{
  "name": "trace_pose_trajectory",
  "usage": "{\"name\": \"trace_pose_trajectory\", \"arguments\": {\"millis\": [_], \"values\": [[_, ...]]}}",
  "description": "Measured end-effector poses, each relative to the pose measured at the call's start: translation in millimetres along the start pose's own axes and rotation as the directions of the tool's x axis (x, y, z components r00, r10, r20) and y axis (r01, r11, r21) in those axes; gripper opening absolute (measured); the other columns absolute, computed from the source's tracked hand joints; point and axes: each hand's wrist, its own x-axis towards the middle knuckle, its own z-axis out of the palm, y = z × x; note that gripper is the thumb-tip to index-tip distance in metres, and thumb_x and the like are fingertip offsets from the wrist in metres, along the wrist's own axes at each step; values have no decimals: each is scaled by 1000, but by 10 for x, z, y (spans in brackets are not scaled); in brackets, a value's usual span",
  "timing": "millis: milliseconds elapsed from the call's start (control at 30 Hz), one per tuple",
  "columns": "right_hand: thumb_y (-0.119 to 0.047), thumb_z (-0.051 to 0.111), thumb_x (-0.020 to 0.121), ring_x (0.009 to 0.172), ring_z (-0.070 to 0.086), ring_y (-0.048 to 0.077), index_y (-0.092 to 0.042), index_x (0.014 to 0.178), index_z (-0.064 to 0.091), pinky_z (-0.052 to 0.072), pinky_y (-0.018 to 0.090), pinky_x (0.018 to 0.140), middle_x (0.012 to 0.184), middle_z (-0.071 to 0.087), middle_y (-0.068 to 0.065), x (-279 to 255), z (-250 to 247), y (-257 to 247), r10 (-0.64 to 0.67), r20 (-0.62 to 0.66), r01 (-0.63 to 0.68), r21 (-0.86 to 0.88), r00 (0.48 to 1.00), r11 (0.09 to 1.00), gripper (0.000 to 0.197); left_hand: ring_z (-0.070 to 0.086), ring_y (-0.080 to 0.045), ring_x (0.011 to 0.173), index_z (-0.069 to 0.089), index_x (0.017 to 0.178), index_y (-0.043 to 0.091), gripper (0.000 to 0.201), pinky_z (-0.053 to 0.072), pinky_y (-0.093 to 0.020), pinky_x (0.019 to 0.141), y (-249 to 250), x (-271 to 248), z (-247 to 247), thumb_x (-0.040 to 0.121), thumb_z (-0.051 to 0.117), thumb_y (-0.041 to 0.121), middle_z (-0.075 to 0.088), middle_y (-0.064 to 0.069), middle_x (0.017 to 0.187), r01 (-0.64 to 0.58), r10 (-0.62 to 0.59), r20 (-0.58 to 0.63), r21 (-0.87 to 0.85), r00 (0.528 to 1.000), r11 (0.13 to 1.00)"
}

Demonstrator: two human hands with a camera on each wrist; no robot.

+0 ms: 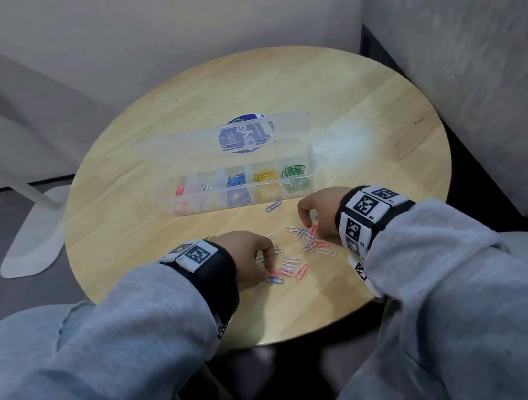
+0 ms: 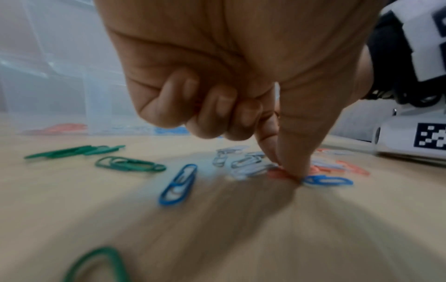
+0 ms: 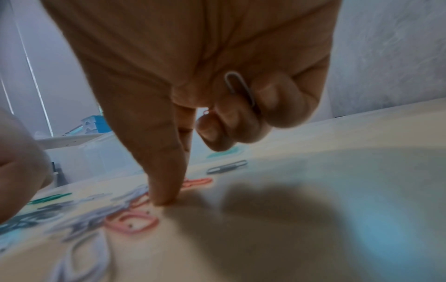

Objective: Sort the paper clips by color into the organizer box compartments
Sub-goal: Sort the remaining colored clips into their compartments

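From above, both hands work the loose clips (image 1: pixel 297 256) on the table (image 1: pixel 367 151), the left hand (image 1: pixel 247 256) and right hand (image 1: pixel 320 214) curled down on them, the box (image 1: pixel 298 191) just beyond the fingertips. By the left wrist, thumb and forefinger pinch a red clip (image 2: pixel 277 174) at their tips; lifting only that one would serve best. By the right wrist, curled fingers hold a white clip (image 3: pixel 239 86) while the thumb (image 3: pixel 161 181) presses beside a pink clip (image 3: pixel 132 222).

I see the organizer box (image 1: pixel 232 177) mid-table (image 1: pixel 362 111), lid open behind it. Loose paper clips (image 1: pixel 300 249) lie between box and near edge, both hands on them.
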Motion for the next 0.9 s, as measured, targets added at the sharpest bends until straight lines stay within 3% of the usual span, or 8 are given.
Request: {"name": "trace_pose_trajectory", "arguments": {"millis": [100,167,267,400,500,600,700,900], "values": [[-2,58,79,79,48,19,-20,87,52,30,18,48,72,48,-6,-15,-20,-11,-17,24,17,-12,1000,1000,21,46,-15,79,64,98,28,19,35,-24,69,-5,0,-1,81,67,34,42,11,68,-5,4,15,43,1000,999],[-2,56,82,81,48,19,-19,89,53,32,20,50,82,53,-2,-42,-41,-25,-14,32,15,-30,999,999,19,46,-14,79,64,98,27,21,34,-24,68,2,-1,8,80,68,37,42,12,68,-1,0,18,44,1000,999],[-4,51,86,86,49,21,-16,96,58,38,23,68,100,57,5,-39,-52,-53,16,48,-12,-83,999,996,18,47,-15,81,61,98,28,26,34,-25,69,31,2,16,77,69,40,44,11,70,10,-10,9,14,1000,1000],[-11,52,89,87,53,23,-5,108,64,42,23,68,103,61,9,40,-15,-50,95,92,-82,-132,991,988,23,47,-16,85,62,101,26,24,34,-26,70,77,10,6,81,65,39,52,6,89,4,-6,20,78,1000,997],[-10,56,85,74,50,21,-9,100,69,40,20,54,81,63,5,145,48,-3,124,110,-107,-155,986,982,20,50,-16,88,62,103,24,25,33,-23,67,76,15,11,84,62,39,59,3,102,22,-26,33,110,999,994],[-13,58,82,67,54,18,-5,87,68,41,16,48,71,59,1,184,80,47,113,81,-99,-156,990,983,14,47,-14,82,62,99,23,19,28,-21,52,58,18,19,85,62,36,54,6,91,23,-28,59,80,998,997],[-14,52,85,82,58,23,-13,83,57,44,24,68,89,60,3,-1,4,-10,100,67,-94,-89,993,992,6,48,-12,75,56,78,26,12,30,-19,52,10,26,36,84,64,33,54,10,77,30,-29,73,-10,997,1000],[-13,47,87,51,39,14,-19,65,44,31,21,47,65,48,0,-213,-253,56,102,-27,-80,441,994,894,23,49,-9,63,57,66,25,18,40,-23,65,-142,-37,-87,80,68,22,58,9,69,58,-35,65,-394,997,917]]}}
